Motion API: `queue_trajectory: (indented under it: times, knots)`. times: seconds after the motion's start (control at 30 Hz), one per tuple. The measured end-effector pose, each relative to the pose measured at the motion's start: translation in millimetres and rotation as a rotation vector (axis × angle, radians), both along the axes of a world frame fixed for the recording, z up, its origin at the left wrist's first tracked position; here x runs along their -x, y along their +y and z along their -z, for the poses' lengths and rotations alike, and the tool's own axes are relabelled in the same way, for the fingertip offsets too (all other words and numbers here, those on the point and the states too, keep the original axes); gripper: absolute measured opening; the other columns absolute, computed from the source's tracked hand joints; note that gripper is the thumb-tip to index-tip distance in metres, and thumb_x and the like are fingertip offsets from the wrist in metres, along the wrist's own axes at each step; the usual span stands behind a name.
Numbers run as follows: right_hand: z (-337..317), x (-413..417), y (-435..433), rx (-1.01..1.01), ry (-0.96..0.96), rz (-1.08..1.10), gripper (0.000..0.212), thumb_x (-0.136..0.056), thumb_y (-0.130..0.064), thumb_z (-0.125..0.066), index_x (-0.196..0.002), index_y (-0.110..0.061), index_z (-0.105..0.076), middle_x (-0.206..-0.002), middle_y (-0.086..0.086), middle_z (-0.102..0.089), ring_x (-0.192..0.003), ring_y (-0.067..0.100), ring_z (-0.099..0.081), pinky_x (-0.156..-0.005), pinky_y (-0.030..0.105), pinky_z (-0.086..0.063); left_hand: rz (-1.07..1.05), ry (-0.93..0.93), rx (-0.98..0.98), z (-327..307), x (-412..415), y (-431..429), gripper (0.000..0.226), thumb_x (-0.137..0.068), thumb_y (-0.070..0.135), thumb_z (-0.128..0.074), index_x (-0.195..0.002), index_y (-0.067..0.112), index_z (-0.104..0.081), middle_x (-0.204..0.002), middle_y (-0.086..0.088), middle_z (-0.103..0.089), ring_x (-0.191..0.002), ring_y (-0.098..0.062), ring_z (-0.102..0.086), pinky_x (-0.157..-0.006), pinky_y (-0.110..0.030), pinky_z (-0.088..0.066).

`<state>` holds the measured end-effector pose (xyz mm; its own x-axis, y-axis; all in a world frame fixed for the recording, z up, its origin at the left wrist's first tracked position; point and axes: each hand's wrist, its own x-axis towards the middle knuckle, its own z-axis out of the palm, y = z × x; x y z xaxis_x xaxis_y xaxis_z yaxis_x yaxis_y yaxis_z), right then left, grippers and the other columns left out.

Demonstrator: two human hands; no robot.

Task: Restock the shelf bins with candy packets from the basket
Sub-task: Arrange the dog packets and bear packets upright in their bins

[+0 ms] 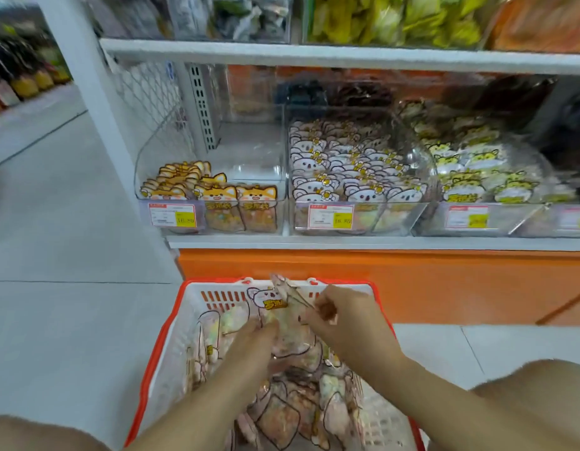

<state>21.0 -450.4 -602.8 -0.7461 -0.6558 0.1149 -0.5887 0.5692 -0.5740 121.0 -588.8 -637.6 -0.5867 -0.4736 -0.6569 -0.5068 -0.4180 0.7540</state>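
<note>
Pinching a clear bear-printed candy packet (283, 291), the right hand (345, 320) hovers over the red-rimmed white basket (171, 320). The grip of the left hand (253, 338) is unclear. Mid-frame price tags (173, 215) read 16.80.

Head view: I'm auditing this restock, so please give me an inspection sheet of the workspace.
Surface: white shelf ledge.
Job's things: red-rimmed white basket holding candy packets; left clear plastic bin of orange fox packets part full; middle bin of white bear packets full.
Clutter: nothing seen.
Hands: right hand pinches a bear-shaped clear packet; left hand at the packets, grip unclear.
Cables: nothing seen.
Surroundings: grey tiled floor, orange shelf base.
</note>
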Motion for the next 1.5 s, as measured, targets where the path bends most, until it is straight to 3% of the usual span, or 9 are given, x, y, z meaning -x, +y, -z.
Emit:
queue_trajectory:
  times: [0.17, 0.37, 0.53, 0.67, 1.0, 1.17, 1.27, 1.37, 1.5]
  knots:
    - [-12.8, -22.9, 6.0, 0.193, 0.061, -0.07, 0.023, -0.089, -0.04, -0.068, -0.094, -0.017, -0.066, -0.122, -0.013, -0.051, -0.107, -0.004, -0.048, -0.08, 0.01, -0.035, -0.126, 0.237, -0.135, -42.9, 3.4, 27.8, 0.036, -0.101, 0.014, -0.044, -0.066, 0.007, -0.05, -0.063, -0.01, -0.053, -0.062, -0.026, -0.052, -0.06, -0.038, -0.05]
    - [-48.9, -33.0, 21.5, 0.234, 0.12, -0.197, 0.035, -0.091, -0.049, -0.05, -0.116, -0.028, -0.064, -0.137, -0.019, -0.05, -0.125, 0.001, -0.049, -0.099, 0.02, -0.038, 0.026, 0.43, -0.059, -90.2, 1.4, 29.0, 0.036, -0.085, 0.048, -0.065, -0.099, 0.016, -0.071, -0.075, 0.0, -0.068, -0.064, -0.014, -0.065, -0.055, -0.03, -0.051]
    - [-70.6, -26.0, 37.8, 0.29, -0.001, -0.197, 0.029, -0.092, -0.038, -0.064, -0.121, -0.035, -0.064, -0.123, -0.025, -0.055, -0.116, -0.008, -0.049, -0.097, 0.012, -0.036, 0.149, 0.366, 0.181, -96.5, -4.3, 21.6, 0.067, -0.066, 0.062, -0.081, -0.125, 0.033, -0.065, -0.117, 0.004, -0.074, -0.112, -0.019, -0.068, -0.104, -0.052, -0.048]
    - [-92.1, -1.9, 53.6, 0.319, -0.179, -0.003, 0.081, -0.065, -0.053, -0.084, -0.134, -0.046, -0.043, -0.123, -0.031, -0.044, -0.11, -0.006, -0.051, -0.092, 0.016, -0.043, 0.507, 0.387, 0.421, -110.1, -14.2, 26.7, 0.034, -0.094, 0.039, -0.068, -0.123, 0.042, -0.052, -0.12, 0.034, -0.064, -0.106, 0.019, -0.058, -0.096, -0.016, -0.047]
    - [-115.4, 14.1, 57.9, 0.01, 0.01, -0.176, 0.089, -0.063, -0.061, -0.082, -0.14, -0.049, -0.039, -0.117, -0.04, -0.035, -0.12, -0.004, -0.037, -0.105, 0.022, -0.038, 0.61, 0.415, 0.531, -115.7, 0.6, 14.3, 0.06, -0.076, 0.033, -0.085, -0.129, 0.029, -0.058, -0.118, 0.016, -0.072, -0.11, -0.006, -0.068, -0.095, -0.035, -0.055]
    - [-101.9, 16.2, 52.6, 0.221, 0.031, -0.122, 0.069, -0.065, -0.063, -0.074, -0.128, -0.043, -0.054, -0.124, -0.033, -0.043, -0.114, -0.006, -0.048, -0.094, 0.021, -0.046, 0.486, 0.417, 0.568, -114.9, 15.1, 10.2, 0.049, -0.074, 0.027, -0.087, -0.116, 0.025, -0.063, -0.107, 0.011, -0.075, -0.098, -0.004, -0.071, -0.075, -0.021, -0.055]
    - [-107.1, 21.1, 46.8, 0.259, -0.177, -0.109, 0.042, -0.067, -0.039, -0.089, -0.1, -0.033, -0.063, -0.095, -0.028, -0.062, -0.084, -0.006, -0.059, -0.072, 0.017, -0.048, 0.558, 0.377, 0.739, -116.5, 21.6, 7.4, 0.054, -0.063, 0.063, -0.083, -0.106, 0.038, -0.062, -0.102, 0.019, -0.073, -0.096, -0.002, -0.069, -0.083, -0.034, -0.057]
    - [-113.3, 33.4, 42.2, 0.146, -0.34, -0.207, 0.033, -0.067, -0.035, -0.09, -0.091, -0.022, -0.071, -0.086, -0.005, -0.074, -0.076, 0.011, -0.069, -0.073, 0.038, -0.057, 0.635, 0.346, 0.801, -112.0, 22.6, 7.0, 0.055, -0.059, 0.064, -0.077, -0.108, 0.052, -0.057, -0.105, 0.025, -0.071, -0.1, -0.002, -0.068, -0.09, -0.044, -0.055]
    - [-114.8, 38.6, 34.0, 0.139, -0.314, -0.261, 0.017, -0.077, -0.028, -0.084, -0.077, -0.022, -0.068, -0.069, -0.009, -0.069, -0.06, 0.002, -0.056, -0.057, 0.024, -0.046, 0.634, 0.37, 0.69, -111.2, 26.0, 5.4, 0.056, -0.062, 0.053, -0.082, -0.113, 0.053, -0.059, -0.111, 0.027, -0.07, -0.106, 0.002, -0.066, -0.098, -0.04, -0.053]
